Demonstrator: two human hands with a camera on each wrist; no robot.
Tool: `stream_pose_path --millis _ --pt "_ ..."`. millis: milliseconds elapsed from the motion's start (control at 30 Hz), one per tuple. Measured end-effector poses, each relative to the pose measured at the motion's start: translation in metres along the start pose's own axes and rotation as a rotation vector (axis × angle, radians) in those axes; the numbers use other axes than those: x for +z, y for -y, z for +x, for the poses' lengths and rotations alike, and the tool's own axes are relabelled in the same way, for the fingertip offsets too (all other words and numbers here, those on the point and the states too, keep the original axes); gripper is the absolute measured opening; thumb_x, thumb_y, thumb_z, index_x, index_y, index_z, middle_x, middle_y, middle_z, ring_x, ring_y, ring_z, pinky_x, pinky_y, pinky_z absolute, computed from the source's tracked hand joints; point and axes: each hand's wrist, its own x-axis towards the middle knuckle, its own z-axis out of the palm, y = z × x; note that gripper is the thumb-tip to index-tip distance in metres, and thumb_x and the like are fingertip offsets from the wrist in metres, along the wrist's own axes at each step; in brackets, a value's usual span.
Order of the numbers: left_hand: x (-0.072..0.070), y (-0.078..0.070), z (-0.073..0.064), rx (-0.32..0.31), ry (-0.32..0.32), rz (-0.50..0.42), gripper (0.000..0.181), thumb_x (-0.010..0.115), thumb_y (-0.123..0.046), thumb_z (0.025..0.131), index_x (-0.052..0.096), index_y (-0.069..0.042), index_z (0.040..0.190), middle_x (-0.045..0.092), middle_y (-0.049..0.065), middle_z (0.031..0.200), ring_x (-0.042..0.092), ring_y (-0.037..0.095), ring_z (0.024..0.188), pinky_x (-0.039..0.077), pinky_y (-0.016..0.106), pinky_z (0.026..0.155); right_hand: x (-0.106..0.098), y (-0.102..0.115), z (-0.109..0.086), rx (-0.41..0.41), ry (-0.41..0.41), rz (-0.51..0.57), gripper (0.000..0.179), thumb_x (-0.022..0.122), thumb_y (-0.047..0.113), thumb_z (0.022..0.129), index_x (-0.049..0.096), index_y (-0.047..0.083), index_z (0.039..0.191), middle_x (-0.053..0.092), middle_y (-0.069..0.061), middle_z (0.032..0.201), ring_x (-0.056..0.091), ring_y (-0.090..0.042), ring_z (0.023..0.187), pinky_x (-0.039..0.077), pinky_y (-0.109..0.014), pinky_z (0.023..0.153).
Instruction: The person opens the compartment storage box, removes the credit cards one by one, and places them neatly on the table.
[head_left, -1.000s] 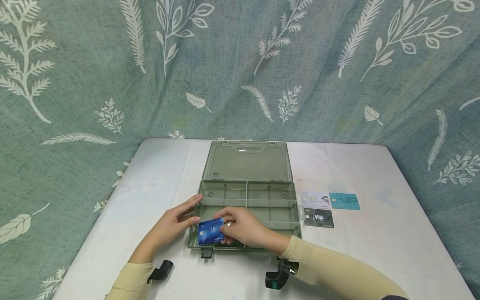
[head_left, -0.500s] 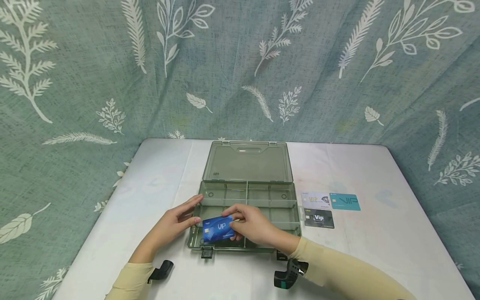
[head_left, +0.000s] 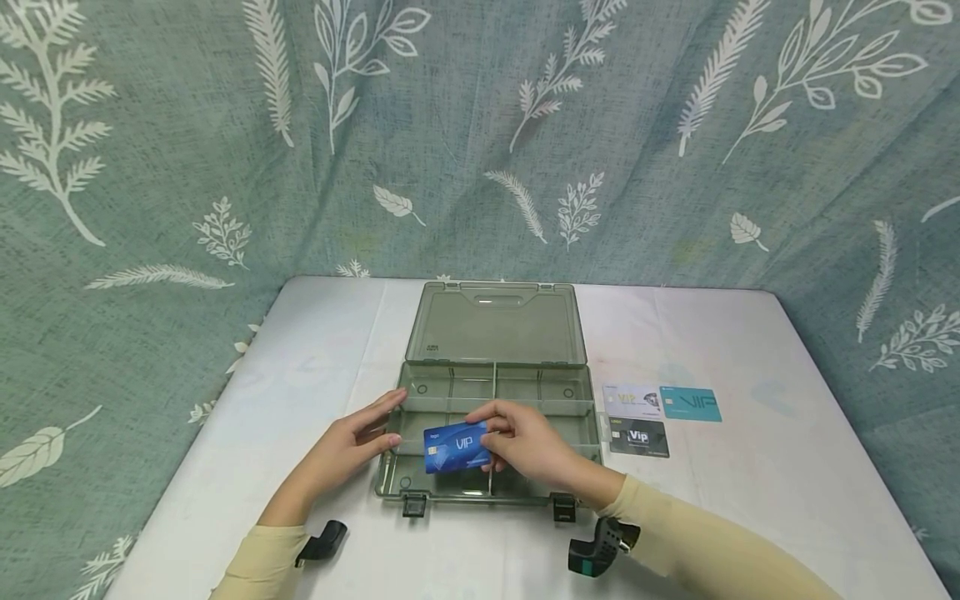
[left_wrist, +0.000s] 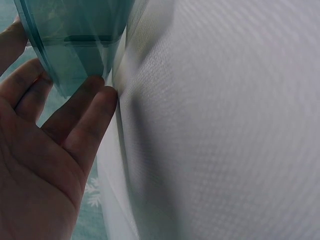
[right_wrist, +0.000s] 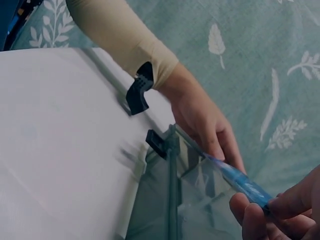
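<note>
Over the front compartments of a green see-through plastic box [head_left: 397, 483], my right hand [head_left: 536, 446] pinches a blue VIP card [head_left: 452, 448] by its right end. The card's printed face shows in the head view; from the right wrist it appears nearly edge-on, with the blue card [right_wrist: 245, 187] between thumb and fingers. My left hand [head_left: 348, 446] rests against the box's left side. In the left wrist view, the extended fingers [left_wrist: 92, 120] touch the box wall [left_wrist: 75, 55]. The box lid [head_left: 495, 325] lies folded back.
Right of the box, a white VIP card [head_left: 630, 400], a teal VIP card [head_left: 690, 404] and a black Vip card [head_left: 638, 437] lie flat on the white table [head_left: 750, 517]. Two dark latches [head_left: 414, 505] hang at the box's front. A leaf-patterned curtain [head_left: 480, 125] stands behind.
My right hand has moved right and slightly away from me, carrying the blue card from the box's left front toward its middle. My left hand stays in place.
</note>
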Motion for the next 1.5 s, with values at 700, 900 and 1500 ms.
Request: stream_pose_path --millis 700,900,1500 --pt "-0.001 -0.004 -0.001 -0.014 0.002 0.006 0.067 0.07 -0.026 0.098 0.041 -0.012 0.157 0.029 0.011 0.165 0.039 0.031 0.144 0.042 0.041 0.113 -0.038 -0.001 -0.026 0.066 -0.093 0.0 0.028 0.055 -0.001 0.102 0.064 0.002 0.129 0.069 -0.012 0.093 0.067 -0.023 0.075 0.063 -0.042 0.068" --pt "-0.001 -0.005 -0.001 -0.014 0.001 0.004 0.067 0.07 -0.026 0.098 0.041 -0.011 0.157 0.03 0.012 0.165 0.039 0.03 0.145 0.042 0.04 0.113 -0.05 -0.003 -0.033 0.074 -0.124 -0.008 0.028 0.055 0.0 0.102 0.063 0.002 0.129 0.068 -0.01 0.087 0.06 -0.02 0.072 0.064 -0.048 0.073" --pt "0.0 -0.006 0.0 -0.003 0.002 0.003 0.067 0.07 -0.024 0.097 0.042 -0.01 0.156 0.031 0.011 0.165 0.04 0.031 0.144 0.041 0.039 0.114 -0.085 -0.014 -0.059 0.123 -0.224 -0.027 0.03 0.051 -0.004 0.102 0.06 -0.001 0.13 0.062 -0.011 0.087 0.048 -0.017 0.066 0.064 -0.046 0.073"
